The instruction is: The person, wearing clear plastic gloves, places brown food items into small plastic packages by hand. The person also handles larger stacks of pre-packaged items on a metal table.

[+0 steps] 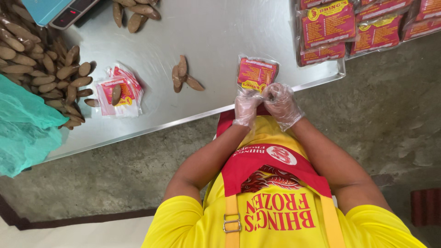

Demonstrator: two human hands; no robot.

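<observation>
Your left hand (246,106) and right hand (280,102), both in clear gloves, sit close together, pinching the near edge of a red packet (256,73) at the table (220,32) rim; the gloves blur your fingertips, so the exact grip is hard to make out. Just left of your hands lie three brown rolls (183,77). Further left are empty wrappers (120,91) and a roll heap (43,69) cut off by the frame; packed packets (349,27) beyond your right hand are cropped too.

The scale (64,11), teal bag (20,124) and stacked red packets (367,27) are cut off by the edges.
</observation>
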